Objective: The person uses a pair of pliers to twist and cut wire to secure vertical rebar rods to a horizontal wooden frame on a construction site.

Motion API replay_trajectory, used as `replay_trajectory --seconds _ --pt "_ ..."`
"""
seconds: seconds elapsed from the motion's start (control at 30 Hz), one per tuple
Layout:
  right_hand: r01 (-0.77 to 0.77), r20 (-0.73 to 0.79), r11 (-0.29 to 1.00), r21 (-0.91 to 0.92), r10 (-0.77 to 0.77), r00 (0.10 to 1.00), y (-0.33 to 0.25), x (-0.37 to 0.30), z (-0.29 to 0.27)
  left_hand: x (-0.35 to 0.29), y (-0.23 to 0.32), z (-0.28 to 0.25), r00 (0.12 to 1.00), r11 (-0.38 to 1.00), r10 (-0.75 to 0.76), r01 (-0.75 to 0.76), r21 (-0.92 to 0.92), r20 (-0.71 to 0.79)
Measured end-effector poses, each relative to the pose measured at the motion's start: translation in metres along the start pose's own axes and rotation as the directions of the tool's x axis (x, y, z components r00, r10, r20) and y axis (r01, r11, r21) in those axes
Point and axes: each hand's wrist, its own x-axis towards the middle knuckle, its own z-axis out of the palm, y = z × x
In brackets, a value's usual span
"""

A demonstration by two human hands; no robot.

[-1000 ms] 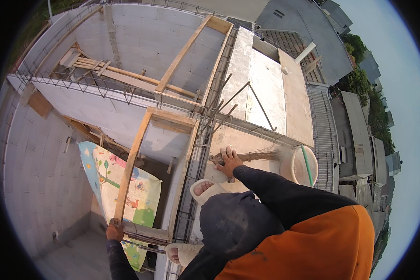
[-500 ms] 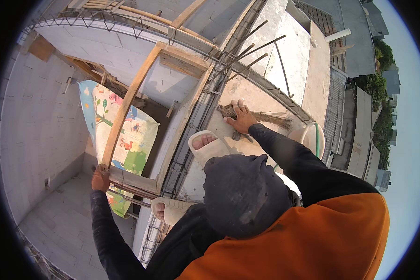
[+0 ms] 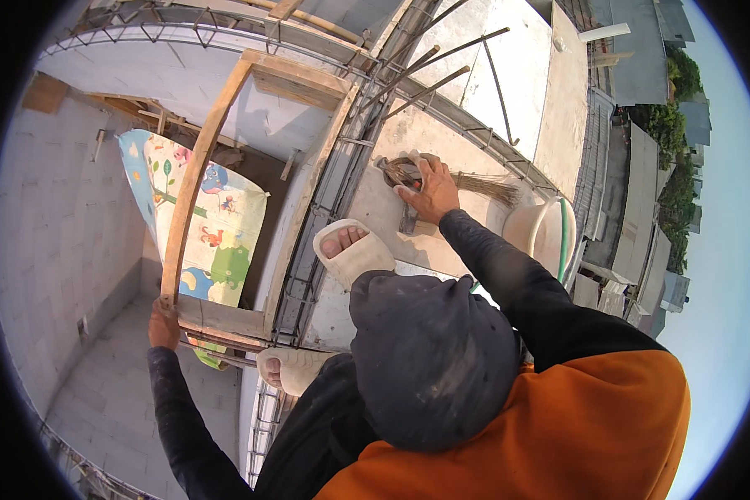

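My left hand (image 3: pixel 163 325) is closed around the near left corner of a wooden frame (image 3: pixel 190 192), where a long upright piece meets a short crosspiece. On the pale ledge to the right, my right hand (image 3: pixel 432 193) lies over a bundle of thin tie wire (image 3: pixel 485 187), its thumb and fingers apart. The bundle's looped end shows left of the fingers, and its loose ends fan out to the right. A tool with a dark metal part (image 3: pixel 407 220) lies just below the hand, partly covered; its kind is unclear.
A steel rebar cage (image 3: pixel 308 242) runs between frame and ledge, with bare bars (image 3: pixel 442 83) jutting out beyond the hand. A whitish bucket (image 3: pixel 540 229) stands at the right. Left of the frame the wall drops to a lower floor, above which hangs a patterned sheet (image 3: pixel 225 225). My sandalled feet straddle the cage.
The whole view has shifted, so most things sit further left and higher. My left hand stays on the frame corner. My right hand has shifted slightly on the wire, and more of the bundle shows.
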Motion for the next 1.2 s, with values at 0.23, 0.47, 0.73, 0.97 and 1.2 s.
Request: replay_trajectory --seconds 0.23,0.47,0.73,0.97,1.2 --pt "-0.288 0.065 0.944 0.163 0.281 0.957 0.046 0.034 -0.012 0.001 0.003 -0.004 0.999 0.999 0.004 -0.006 0.044 0.045" --pt "-0.183 -0.168 0.978 0.097 0.198 0.966 0.050 0.010 -0.004 0.002 -0.001 -0.003 1.000 0.994 -0.005 0.002 0.108 0.021" --pt "-0.150 0.221 0.975 0.163 0.112 0.969 0.021 -0.036 0.022 0.006 0.017 -0.026 0.990 0.979 -0.104 0.085 0.186 0.098" --pt "-0.141 0.367 0.984 0.108 0.092 0.925 0.031 -0.018 0.015 0.016 0.024 -0.045 0.982 0.980 -0.081 0.047 0.192 0.169" --pt "-0.134 0.447 0.990 -0.033 0.134 0.885 0.032 -0.006 0.009 0.023 0.022 -0.046 0.974 0.967 -0.126 0.078 0.243 0.191"
